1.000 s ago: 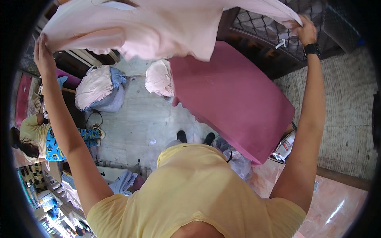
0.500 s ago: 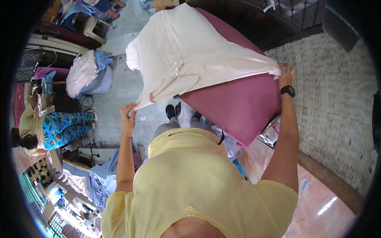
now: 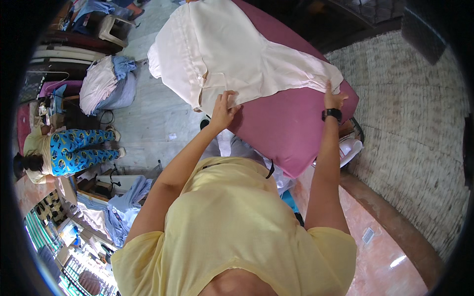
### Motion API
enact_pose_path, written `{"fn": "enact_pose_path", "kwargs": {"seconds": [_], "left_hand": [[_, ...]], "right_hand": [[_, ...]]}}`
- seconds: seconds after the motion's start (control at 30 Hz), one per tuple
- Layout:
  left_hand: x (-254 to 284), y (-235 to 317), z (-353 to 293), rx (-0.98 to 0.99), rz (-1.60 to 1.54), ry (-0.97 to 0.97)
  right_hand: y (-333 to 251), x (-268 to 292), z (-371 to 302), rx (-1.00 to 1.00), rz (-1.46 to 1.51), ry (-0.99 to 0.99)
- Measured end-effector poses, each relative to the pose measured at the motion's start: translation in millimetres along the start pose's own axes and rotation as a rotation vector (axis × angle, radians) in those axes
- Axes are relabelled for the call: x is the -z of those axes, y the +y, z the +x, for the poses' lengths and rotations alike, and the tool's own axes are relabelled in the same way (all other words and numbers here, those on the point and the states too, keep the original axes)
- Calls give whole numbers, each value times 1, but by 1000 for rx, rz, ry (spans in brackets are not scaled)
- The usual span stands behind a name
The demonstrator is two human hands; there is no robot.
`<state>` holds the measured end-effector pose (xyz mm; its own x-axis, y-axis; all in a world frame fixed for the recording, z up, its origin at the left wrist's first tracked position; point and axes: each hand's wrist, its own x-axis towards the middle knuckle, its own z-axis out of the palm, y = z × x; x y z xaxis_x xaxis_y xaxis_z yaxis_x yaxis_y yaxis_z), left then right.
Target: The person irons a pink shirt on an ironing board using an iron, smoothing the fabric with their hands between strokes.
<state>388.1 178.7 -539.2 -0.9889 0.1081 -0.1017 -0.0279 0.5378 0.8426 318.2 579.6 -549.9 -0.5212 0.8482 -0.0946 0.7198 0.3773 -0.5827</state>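
A cream long-sleeved shirt with a buttoned placket lies spread over a padded board with a maroon cover. One sleeve stretches to the right across the board. At the end of that sleeve, my right hand, a black watch on its wrist, grips the cuff. My left hand rests at the shirt's near edge beside the placket, its fingers curved and apart on the cloth. Part of the shirt hangs past the board's left side.
To the left, a bundle of pink and blue clothes sits on the floor. Another person in patterned blue trousers bends at a workplace there. A white object is under the board's right end; a ridged grey surface lies beyond.
My left hand has let go of the shirt's left corner and moved right onto its near edge. My right hand has come inward with the cuff, and the sleeve now lies on the board.
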Motion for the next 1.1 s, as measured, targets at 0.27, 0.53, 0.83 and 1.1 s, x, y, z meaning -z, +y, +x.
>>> {"fn": "enact_pose_path", "kwargs": {"seconds": [0.27,0.53,0.83,1.1], "left_hand": [[-7,-3,-33,14,14,-32],[-6,24,-28,-371,485,-129],[-21,71,71,-583,507,-455],[-101,94,251,-679,342,-303]], "right_hand": [[19,-2,33,299,103,48],[-9,19,-17,225,21,317],[-9,-19,-89,697,-44,105],[-45,-49,-133,81,-187,122]]}}
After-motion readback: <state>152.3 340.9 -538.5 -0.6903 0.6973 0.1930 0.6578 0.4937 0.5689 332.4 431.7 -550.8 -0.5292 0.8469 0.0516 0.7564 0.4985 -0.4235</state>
